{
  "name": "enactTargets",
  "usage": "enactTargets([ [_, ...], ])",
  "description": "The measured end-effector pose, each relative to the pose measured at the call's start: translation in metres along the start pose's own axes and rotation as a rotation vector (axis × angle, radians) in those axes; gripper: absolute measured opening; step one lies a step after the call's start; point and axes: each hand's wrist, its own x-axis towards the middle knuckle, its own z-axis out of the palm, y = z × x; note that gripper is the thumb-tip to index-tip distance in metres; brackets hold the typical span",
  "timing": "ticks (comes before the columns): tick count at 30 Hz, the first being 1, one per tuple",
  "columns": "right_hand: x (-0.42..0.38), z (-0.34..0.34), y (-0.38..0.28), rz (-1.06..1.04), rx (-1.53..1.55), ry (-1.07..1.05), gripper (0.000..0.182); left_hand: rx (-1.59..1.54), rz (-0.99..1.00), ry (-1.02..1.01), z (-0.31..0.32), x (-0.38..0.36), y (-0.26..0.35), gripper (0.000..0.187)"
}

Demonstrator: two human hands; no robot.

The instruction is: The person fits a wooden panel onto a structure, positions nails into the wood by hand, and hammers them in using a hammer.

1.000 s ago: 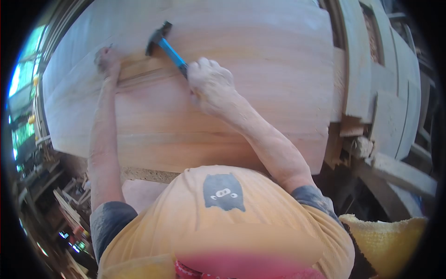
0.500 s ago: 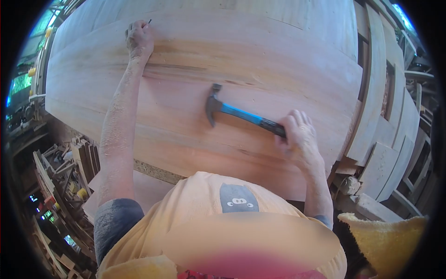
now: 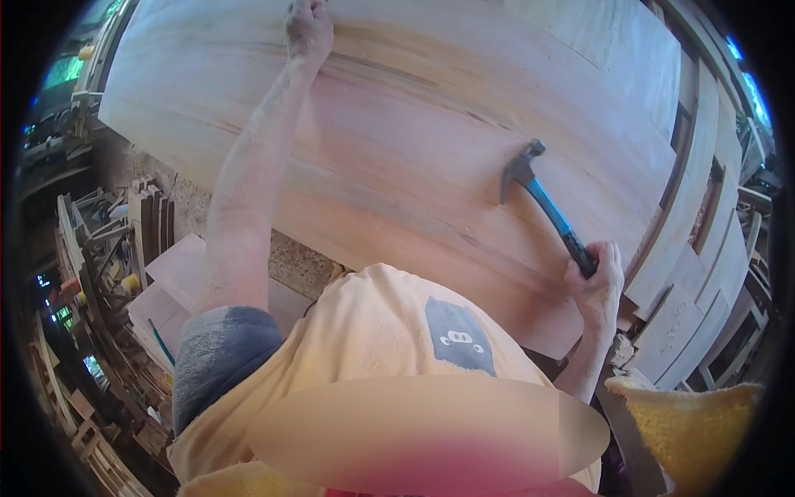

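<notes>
My right hand (image 3: 598,277) is wrapped round the black grip of a claw hammer (image 3: 549,209) with a blue handle. Its steel head points away from me, close over a large pale wooden panel (image 3: 397,166). At the top edge of the view my left hand (image 3: 310,33) rests on the panel's far part, fingers closed in a pinch. A thin dark nail showed at those fingertips a moment ago; the fingertips are now partly cut off by the frame. Brown streaks of grain run across the panel between the two hands.
Stacked boards (image 3: 691,199) line the right side. Wood offcuts (image 3: 149,219) and a pale sheet (image 3: 178,269) lie low on the left. A yellow cloth (image 3: 687,431) hangs at the lower right. Sawdust (image 3: 298,261) shows under the panel's near edge.
The view has shifted, so the panel and both hands appear farther right. The hammer has swung to a steeper angle, its head farther from my left hand.
</notes>
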Motion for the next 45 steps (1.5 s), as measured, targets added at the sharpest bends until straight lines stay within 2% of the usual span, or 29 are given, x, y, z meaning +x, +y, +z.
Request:
enactTargets([
  [2, -0.013, -0.003, -0.003, 0.080, -0.017, -0.033, 0.027, -0.008, -0.054, -0.111, -0.057, -0.031, 0.040, 0.014],
  [5, -0.025, 0.006, -0.009, 0.014, -0.081, 0.033, 0.026, -0.010, -0.059, -0.191, -0.101, -0.062, 0.059, 0.014],
  [14, -0.049, 0.027, -0.078, 0.333, -0.043, -0.012, 0.028, -0.109, 0.150, -0.297, -0.072, -0.033, 0.058, 0.008],
  [17, -0.063, 0.034, -0.097, 0.441, -0.071, -0.069, 0.032, -0.240, 0.141, -0.279, -0.058, -0.029, 0.049, 0.012],
  [20, -0.080, 0.058, -0.079, 0.443, -0.098, 0.069, 0.034, -0.296, 0.104, -0.420, -0.068, -0.036, 0.039, 0.015],
  [23, -0.084, 0.082, -0.068, 0.384, -0.188, 0.314, 0.037, -0.930, -0.393, -0.642, -0.081, -0.067, 0.004, 0.006],
  [26, -0.087, 0.098, -0.063, 0.294, -0.368, 0.428, 0.041, -0.339, 0.316, -0.435, -0.153, -0.086, 0.039, 0.014],
  [29, -0.087, 0.101, -0.059, 0.311, -0.356, 0.440, 0.046, -0.312, 0.266, -0.525, -0.178, -0.104, 0.028, 0.016],
  [35, -0.079, 0.087, -0.063, 0.421, -0.253, 0.326, 0.052, -0.153, 0.265, -0.533, -0.218, -0.126, 0.039, 0.011],
  [41, -0.074, 0.059, -0.073, 0.443, -0.179, 0.101, 0.051, -0.039, 0.362, -0.560, -0.249, -0.163, 0.082, 0.006],
  [45, -0.071, 0.041, -0.071, 0.438, -0.177, -0.019, 0.052, -0.149, 0.523, -0.572, -0.243, -0.207, 0.125, 0.009],
])
